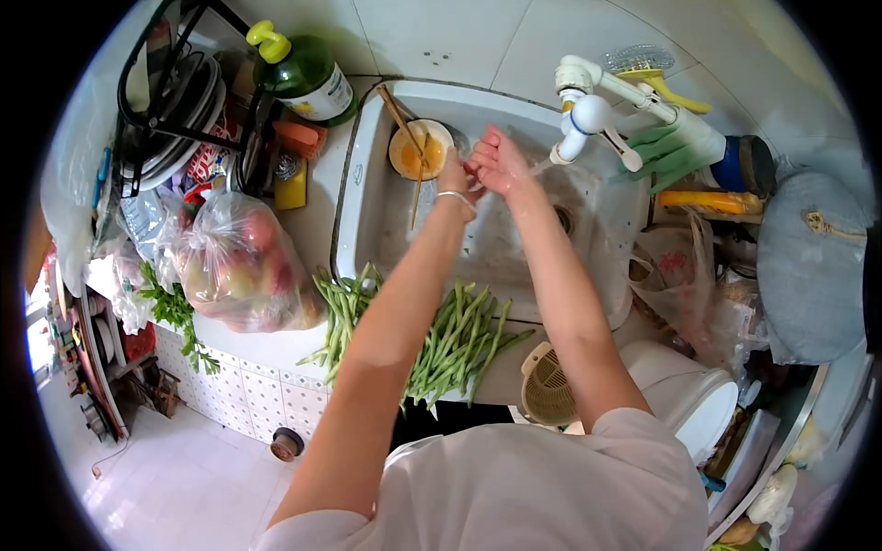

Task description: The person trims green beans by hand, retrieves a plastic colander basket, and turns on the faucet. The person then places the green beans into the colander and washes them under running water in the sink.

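Over the white sink (363,216), my two hands are close together, their fingers nearly meeting. A light bangle circles the wrist of my left hand (457,179), which is beside the rim of a small bowl (396,158); its fingers are partly hidden. Palm up, my right hand (497,163) has loosely bent fingers and nothing visible in it. A thin stream from the white faucet (579,124) meets my right wrist. Yellow-orange liquid lies in the bowl, and a pair of chopsticks (395,110) rests across it, one reaching toward the sink floor.
Green beans (459,344) lie along the sink's front edge beneath my forearms. A bag of fruit (243,262) and a green pump bottle (308,78) stand left. On the right are a plastic bag (675,262) and a white bucket (703,404). A beige strainer basket (548,386) is near my body.
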The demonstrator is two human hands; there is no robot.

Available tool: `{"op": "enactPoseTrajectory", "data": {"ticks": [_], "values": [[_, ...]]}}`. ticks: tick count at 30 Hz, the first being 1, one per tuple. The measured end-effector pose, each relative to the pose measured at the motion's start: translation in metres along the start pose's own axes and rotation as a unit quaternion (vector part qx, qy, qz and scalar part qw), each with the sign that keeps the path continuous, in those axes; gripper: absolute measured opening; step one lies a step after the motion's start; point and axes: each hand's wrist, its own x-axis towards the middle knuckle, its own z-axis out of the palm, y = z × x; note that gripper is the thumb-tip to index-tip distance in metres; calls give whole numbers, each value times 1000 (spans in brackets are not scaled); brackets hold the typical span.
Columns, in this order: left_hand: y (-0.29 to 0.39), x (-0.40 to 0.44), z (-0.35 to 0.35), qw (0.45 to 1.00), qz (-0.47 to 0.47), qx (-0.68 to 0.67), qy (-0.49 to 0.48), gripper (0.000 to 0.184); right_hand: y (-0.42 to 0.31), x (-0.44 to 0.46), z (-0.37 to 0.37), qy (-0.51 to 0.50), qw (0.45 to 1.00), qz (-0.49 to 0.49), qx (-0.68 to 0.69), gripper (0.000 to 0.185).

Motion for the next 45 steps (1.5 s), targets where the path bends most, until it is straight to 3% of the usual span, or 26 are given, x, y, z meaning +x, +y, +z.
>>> {"op": "enactPoseTrajectory", "data": {"ticks": [1, 2, 6, 7, 8, 9, 10, 12, 13, 14, 15, 19, 21, 22, 24, 28, 30, 31, 32, 34, 36, 38, 40, 42, 43, 45], "values": [[-16, 3, 6, 965, -51, -209, -151, 44, 3, -3, -2, -34, 999, -9, 22, 30], [-31, 7, 12, 861, -97, -406, -290, 48, 5, -7, -4, -68, 997, -20, 44, 29], [-28, -41, 26, 830, -80, -443, -329, 46, 11, -17, 8, 59, 989, -139, -2, 14], [-41, -33, 23, 770, -118, -443, -443, 44, 14, -12, 1, 64, 988, -137, -3, 14], [-50, -23, 22, 697, -150, -434, -551, 42, 13, -3, -2, 115, 901, -290, -302, 9], [-50, -22, 25, 696, -151, -434, -551, 42, 10, 4, -3, 151, 702, -407, -565, 10], [-50, -23, 27, 758, -176, -417, -469, 39, 7, 6, -6, 154, 702, -405, -565, 10], [-44, -28, 37, 810, -198, -395, -386, 36, -4, 11, -10, 29, 420, -566, -709, 17], [-39, -34, 40, 838, -196, -392, -325, 35, -5, 12, -13, 31, 421, -565, -709, 17], [-33, -40, 42, 862, -191, -389, -263, 35, -7, 13, -16, -15, 357, -553, -753, 19], [-34, -35, 47, 819, -155, -479, -275, 29, -10, 10, -12, -61, 288, -537, -790, 21], [-37, -26, 46, 798, -114, -466, -363, 27, -11, -14, 16, -24, 352, -541, -763, 21], [-33, -29, 44, 793, -98, -445, -404, 26, -11, -27, 30, 157, 680, -360, -620, 19], [-30, -30, 43, 791, -91, -434, -421, 25, -9, -29, 26, 157, 679, -358, -621, 19], [-26, -29, 45, 791, -72, -418, -440, 24, -4, -30, 16, 113, 898, -333, -264, 19], [-26, 6, 52, 791, -56, -455, -404, 22, 16, -46, -4, 5, 937, -317, -149, 19], [-34, 44, 54, 713, -113, -380, -579, 19, 24, -53, -10, -66, 949, -302, -66, 19], [-25, 33, 51, 823, -81, -343, -445, 22, 28, -56, -14, 67, 784, -412, -459, 21], [-17, 23, 46, 825, -89, -341, -442, 22, 27, -57, -21, 74, 787, -408, -457, 21], [-10, 22, 36, 911, -86, -241, -322, 24, 11, -42, -43, -44, 476, -537, -695, 22], [-28, 45, 36, 893, -154, -361, -219, 23, 1, -27, -48, -88, 427, -554, -710, 24], [-22, 33, 26, 922, -170, -295, -186, 20, -16, -14, -31, -142, 460, -245, -842, 21], [-20, -19, 37, 928, -134, -239, -253, 28, -16, 20, -32, -59, 582, -114, -803, 22], [-30, -41, 52, 948, -64, -180, -255, 34, -14, 50, -25, -77, 53, 12, -996, 22], [-25, -69, 45, 973, -33, -95, -207, 36, -19, 43, -24, -20, 109, -31, -993, 21], [-24, -88, 26, 946, 18, -58, -319, 61, -23, 57, -18, -47, 103, -7, -994, 19]]}}
